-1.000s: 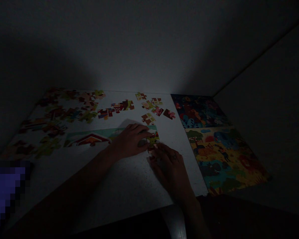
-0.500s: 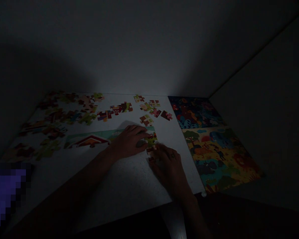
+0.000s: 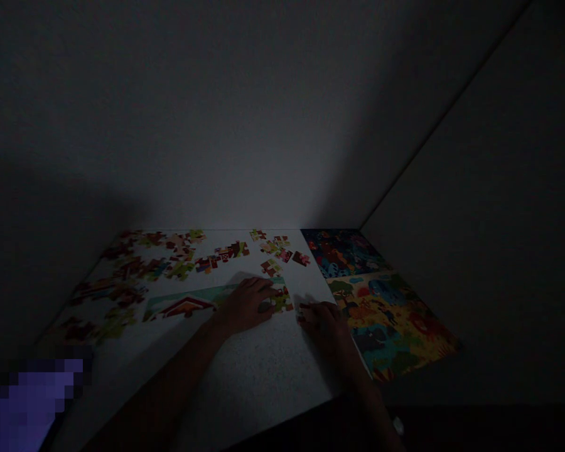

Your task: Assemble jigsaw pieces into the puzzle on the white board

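Observation:
A partly joined jigsaw puzzle strip with a red roof and pale green sky lies across the white table. Over its right part rests my left hand, fingers spread and fingertips against the strip's right-end section. To the right of that end, slightly apart from it, my right hand pinches a small puzzle piece just above or on the tabletop; the dim light hides its picture. Loose pieces, among them a green-and-brown piece, lie just beyond my left hand.
Many loose puzzle pieces spread over the table's left side. A joined row of pieces lies behind the strip. On the right are a dark blue picture and a yellow animal picture. A wall rises behind.
My right hand has drawn away from the strip's right end, toward the right, with a puzzle piece in its fingers. My left hand stays on the strip. The view has tilted upward.

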A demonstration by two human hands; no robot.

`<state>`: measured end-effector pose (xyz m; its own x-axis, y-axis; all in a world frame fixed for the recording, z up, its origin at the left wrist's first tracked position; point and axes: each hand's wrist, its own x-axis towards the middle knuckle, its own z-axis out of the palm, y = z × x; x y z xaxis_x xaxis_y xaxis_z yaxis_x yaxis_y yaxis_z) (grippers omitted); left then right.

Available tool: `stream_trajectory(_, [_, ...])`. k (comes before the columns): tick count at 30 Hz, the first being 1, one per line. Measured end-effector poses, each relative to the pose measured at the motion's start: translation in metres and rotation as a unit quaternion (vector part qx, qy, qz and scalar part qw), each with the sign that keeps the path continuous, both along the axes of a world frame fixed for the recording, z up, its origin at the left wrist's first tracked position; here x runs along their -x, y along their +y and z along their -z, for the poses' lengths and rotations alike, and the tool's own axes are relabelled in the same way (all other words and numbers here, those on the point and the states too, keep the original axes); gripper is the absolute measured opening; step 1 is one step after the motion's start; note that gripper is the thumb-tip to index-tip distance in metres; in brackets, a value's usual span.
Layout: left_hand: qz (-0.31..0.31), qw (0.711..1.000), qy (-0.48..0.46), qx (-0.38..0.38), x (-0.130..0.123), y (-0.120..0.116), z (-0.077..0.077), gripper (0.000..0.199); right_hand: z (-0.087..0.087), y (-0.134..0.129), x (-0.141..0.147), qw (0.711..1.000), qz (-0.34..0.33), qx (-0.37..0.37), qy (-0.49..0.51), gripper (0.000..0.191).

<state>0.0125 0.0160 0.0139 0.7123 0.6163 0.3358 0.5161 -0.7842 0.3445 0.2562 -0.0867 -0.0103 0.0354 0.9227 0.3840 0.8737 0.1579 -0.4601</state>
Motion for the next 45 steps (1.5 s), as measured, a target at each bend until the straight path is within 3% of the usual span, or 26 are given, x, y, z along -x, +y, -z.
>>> stream_trajectory(7, [-0.006,1.000,-0.007,0.004,0.006,-0.011,0.002,0.040,-0.012,0.043,-0.010,0.993,0.033,0.033,-0.105,0.028])
stream_trajectory(11, [-0.008,1.000,-0.003,0.022,0.010,-0.013,0.002,0.041,-0.026,0.075,-0.011,0.992,-0.002,0.088,-0.087,0.022])
stream_trajectory(14, [-0.005,0.999,-0.018,0.029,0.011,-0.013,0.001,0.038,-0.032,0.110,-0.013,0.992,0.013,0.108,-0.062,0.020])
stream_trajectory(17, [-0.008,0.999,-0.026,0.031,0.010,-0.011,0.001,0.036,-0.033,0.144,-0.016,0.991,0.023,0.102,-0.079,0.022])
stream_trajectory(20, [-0.010,0.999,-0.025,0.036,0.008,-0.009,0.001,0.034,-0.030,0.163,-0.022,0.988,0.009,0.111,-0.103,0.011])
stream_trajectory(27, [-0.009,0.999,-0.027,0.044,0.004,-0.002,0.005,0.027,-0.020,0.167,-0.039,0.971,-0.011,0.130,-0.198,0.019])
stream_trajectory(34, [-0.011,0.999,-0.027,0.037,0.003,-0.001,0.007,0.024,-0.018,0.164,-0.037,0.982,0.016,0.126,-0.137,0.017])
stream_trajectory(38, [-0.011,0.999,-0.029,0.030,0.003,-0.003,0.004,0.024,-0.022,0.161,-0.020,0.991,0.048,0.095,-0.077,0.021])
stream_trajectory(42, [-0.014,0.999,-0.024,0.022,0.002,-0.003,0.005,0.025,-0.026,0.156,0.012,0.996,-0.031,0.075,0.028,0.021])
stream_trajectory(45, [-0.012,0.999,-0.028,0.019,0.002,-0.003,0.006,0.024,-0.027,0.150,0.037,0.991,-0.080,0.092,0.046,0.018])
